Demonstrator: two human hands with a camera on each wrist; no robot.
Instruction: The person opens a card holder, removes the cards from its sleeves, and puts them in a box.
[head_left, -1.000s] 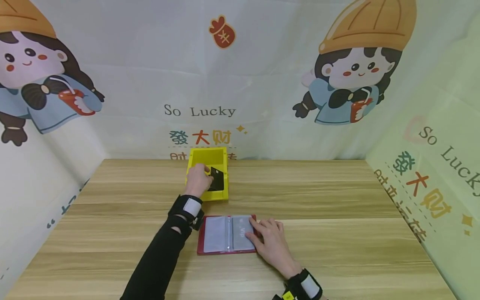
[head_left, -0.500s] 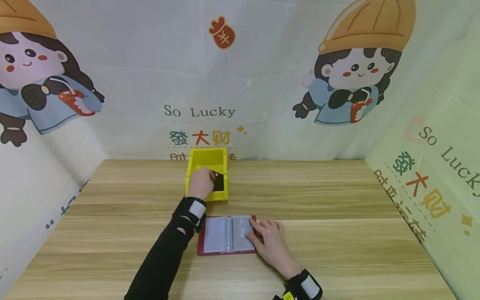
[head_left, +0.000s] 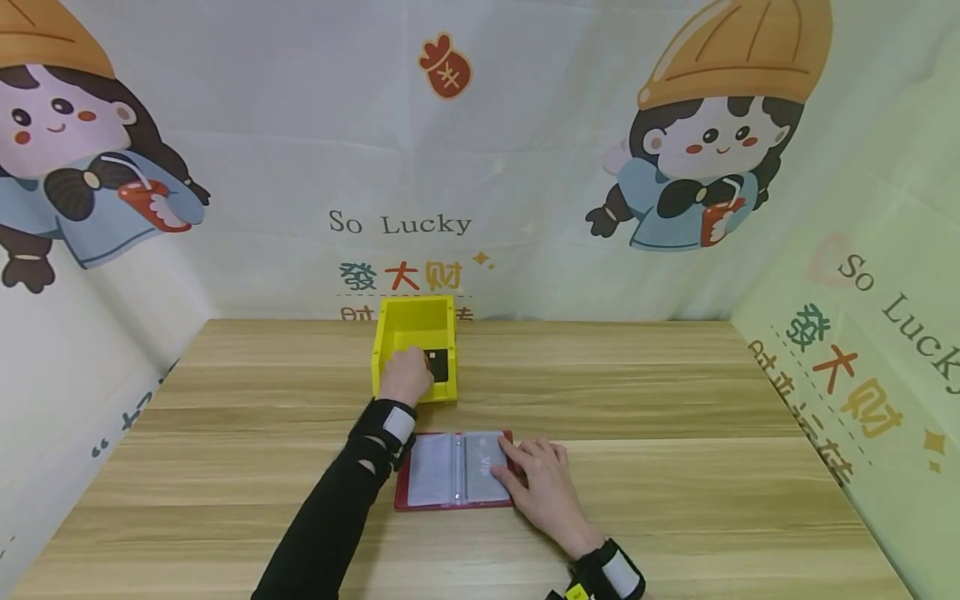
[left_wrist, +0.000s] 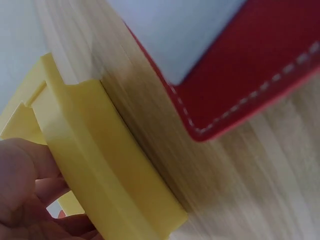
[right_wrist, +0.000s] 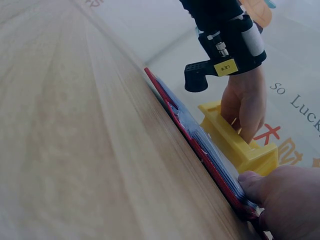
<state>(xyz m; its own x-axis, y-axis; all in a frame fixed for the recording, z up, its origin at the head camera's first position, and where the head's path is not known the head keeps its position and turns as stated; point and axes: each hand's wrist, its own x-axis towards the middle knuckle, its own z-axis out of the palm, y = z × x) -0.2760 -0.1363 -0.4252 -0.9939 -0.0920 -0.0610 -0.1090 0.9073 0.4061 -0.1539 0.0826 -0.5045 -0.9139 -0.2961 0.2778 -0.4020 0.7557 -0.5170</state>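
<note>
Left hand (head_left: 405,375) down inside a small yellow plastic open-topped bin (head_left: 416,315), near the far edge of a pale wooden table (head_left: 675,400). Fingers curled over the left edge of a flat black card (head_left: 439,364), which lies low in the bin against its right wall. Cannot tell from the head view whether thumb and fingers pinch the card or merely rest on it. Left wrist view no help: only curled fingers (left_wrist: 30,175) behind the bin's front wall, card hidden.

Right hand (head_left: 543,487) flat and relaxed, fingertips pressing on the right-hand page of an open red stitched card holder with clear plastic sleeves (head_left: 431,471). Holder flat on the table, just in front of the bin and apart from it; faint "VIP" print under the right sleeve. Nothing gripped on this side, only a steadying press.

Step in hand, as a judgement: handling one card at the bin while keeping the holder pinned open. Next move calls for a firm hold or a clean letting-go at the card's edge, a lift clear of the bin's wall without tipping the light bin, and steady pressure on the page.

Behind, a printed cartoon backdrop (head_left: 525,167).
</note>
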